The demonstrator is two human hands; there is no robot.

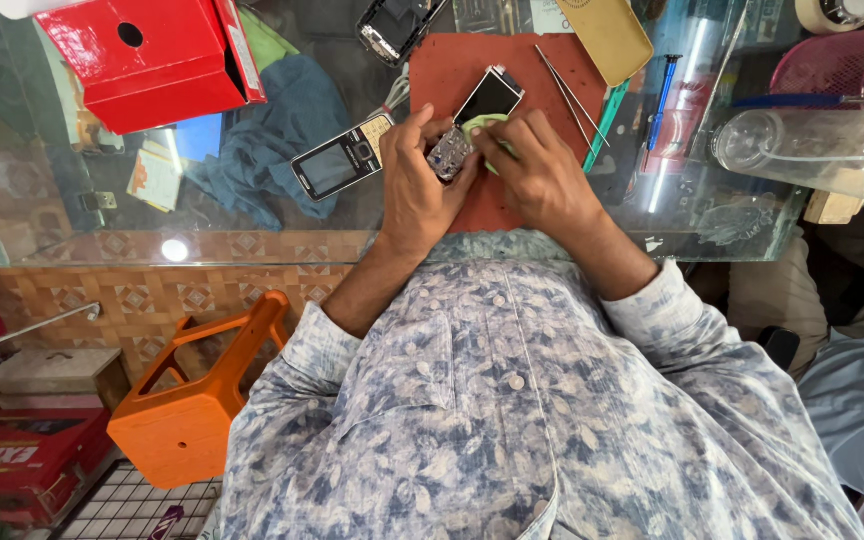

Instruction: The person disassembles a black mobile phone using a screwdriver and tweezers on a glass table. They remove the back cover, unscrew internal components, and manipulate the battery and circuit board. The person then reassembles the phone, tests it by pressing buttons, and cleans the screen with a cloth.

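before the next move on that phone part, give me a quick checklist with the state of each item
1. Left hand holds the small circuit part: ok.
2. Right hand presses the green cloth on it: ok.
3. Work sits over the red mat: ok.
4. Screen piece lies clear of the fingers: ok.
5. Tweezers within reach on the mat: ok.
6. Part clean: cannot tell, hidden by the hands.

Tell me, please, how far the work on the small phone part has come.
Done, apparently: one phone lies with its casing opened on the glass table. In hand: the left hand holds a small circuit board while the right hand presses a green cloth against it. Left: a screen part and tweezers lie apart on the red mat, so reassembly seems pending.
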